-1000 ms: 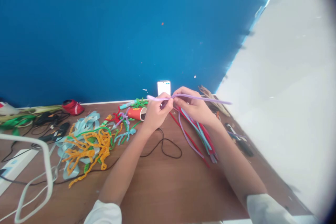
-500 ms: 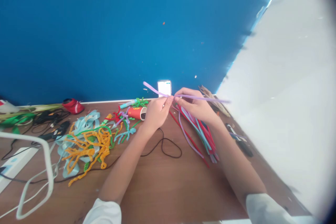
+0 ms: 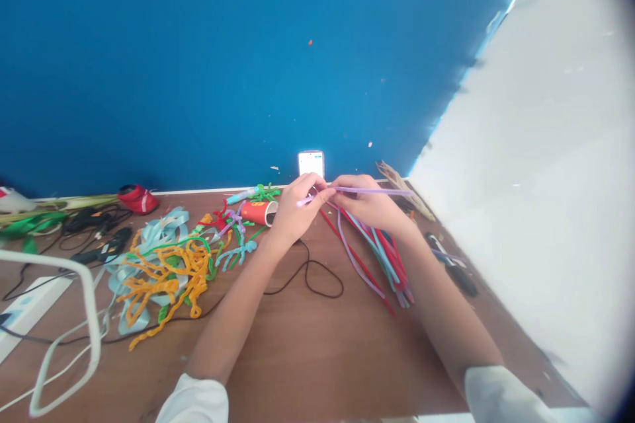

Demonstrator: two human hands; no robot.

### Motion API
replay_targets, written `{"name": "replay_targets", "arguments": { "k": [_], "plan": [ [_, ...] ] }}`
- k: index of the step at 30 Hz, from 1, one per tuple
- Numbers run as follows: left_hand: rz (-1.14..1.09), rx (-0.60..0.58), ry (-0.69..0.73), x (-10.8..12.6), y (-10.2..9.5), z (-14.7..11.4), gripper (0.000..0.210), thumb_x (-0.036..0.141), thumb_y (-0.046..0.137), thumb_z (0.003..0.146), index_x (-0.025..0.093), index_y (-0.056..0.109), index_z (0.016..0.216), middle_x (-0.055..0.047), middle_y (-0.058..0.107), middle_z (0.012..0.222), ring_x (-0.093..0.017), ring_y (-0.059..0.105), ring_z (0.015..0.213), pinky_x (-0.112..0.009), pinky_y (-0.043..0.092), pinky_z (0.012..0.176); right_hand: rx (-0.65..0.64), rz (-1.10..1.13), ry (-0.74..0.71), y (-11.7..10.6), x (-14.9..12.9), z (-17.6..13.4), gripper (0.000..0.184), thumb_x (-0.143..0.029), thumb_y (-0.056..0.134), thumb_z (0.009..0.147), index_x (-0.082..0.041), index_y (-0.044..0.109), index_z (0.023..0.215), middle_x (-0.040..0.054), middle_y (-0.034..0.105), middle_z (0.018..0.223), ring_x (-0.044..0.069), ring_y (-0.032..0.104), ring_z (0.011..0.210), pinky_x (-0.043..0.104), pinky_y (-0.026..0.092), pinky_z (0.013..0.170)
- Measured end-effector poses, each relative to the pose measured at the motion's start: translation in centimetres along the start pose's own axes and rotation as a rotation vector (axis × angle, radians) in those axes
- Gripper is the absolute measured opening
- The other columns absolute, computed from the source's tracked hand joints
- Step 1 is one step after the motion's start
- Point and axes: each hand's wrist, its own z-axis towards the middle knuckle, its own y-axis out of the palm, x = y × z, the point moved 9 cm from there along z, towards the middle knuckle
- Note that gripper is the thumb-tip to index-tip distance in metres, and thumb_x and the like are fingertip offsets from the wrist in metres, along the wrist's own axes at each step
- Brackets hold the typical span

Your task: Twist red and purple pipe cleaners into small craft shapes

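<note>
A purple pipe cleaner (image 3: 380, 191) runs between my two hands above the table, in front of an upright phone (image 3: 311, 164). My left hand (image 3: 299, 208) is closed in a pinch on it, and a short end shows over the thumb. Fingertips of my right hand (image 3: 364, 201) grip it close beside the left, its long end reaching out to the right. Under my right hand and forearm lies a bundle of red, blue and purple pipe cleaners (image 3: 377, 248). A red paper cup (image 3: 256, 213) lies on its side left of my left hand.
Orange twisted pipe cleaners (image 3: 191, 268) lie over light blue ribbon (image 3: 166, 231) on the left. A black cable (image 3: 325, 294) crosses the wooden table. A white power strip (image 3: 30, 310) is far left; a dark-handled tool (image 3: 454, 268) lies right. A blue wall (image 3: 248, 79) stands behind.
The left end of the purple pipe cleaner, which stuck up to the left, is now folded down over my left thumb. The right end has drawn inward, and my left fingers have curled more.
</note>
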Motion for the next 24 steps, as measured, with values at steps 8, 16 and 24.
{"name": "replay_targets", "arguments": {
  "k": [8,16,24],
  "plan": [
    [-0.610,-0.170,-0.394,-3.2,2.8,-1.0,0.027,0.041,0.060,0.088,0.016,0.060,0.097,-0.003,0.067,0.075,-0.012,0.065,0.063,-0.023,0.052,0.058,0.011,0.081,0.051,0.3,0.8,-0.2,0.017,-0.027,0.057,0.089,-0.016,0.069,0.082,0.0018,0.066,0.072,0.013,0.053,0.062,0.027,0.039,0.058],
    [-0.723,-0.207,-0.451,-3.5,2.8,-1.1,0.030,0.036,0.066,0.085,0.014,0.061,0.104,-0.011,0.072,0.095,-0.017,0.073,0.078,-0.017,0.051,0.053,0.111,0.085,0.067,-0.8,1.4,-0.1,0.023,-0.031,0.056,0.090,-0.014,0.071,0.085,0.0051,0.070,0.080,0.015,0.057,0.067,0.029,0.042,0.063],
    [-0.695,-0.306,-0.419,-3.0,3.3,-1.5,0.035,0.046,0.067,0.083,0.016,0.052,0.093,-0.011,0.074,0.093,-0.016,0.072,0.069,-0.017,0.048,0.046,0.056,0.091,-0.007,-0.8,0.7,0.0,0.017,-0.024,0.055,0.091,-0.016,0.069,0.084,0.0026,0.066,0.079,0.014,0.057,0.072,0.029,0.041,0.067]
  ]
}}
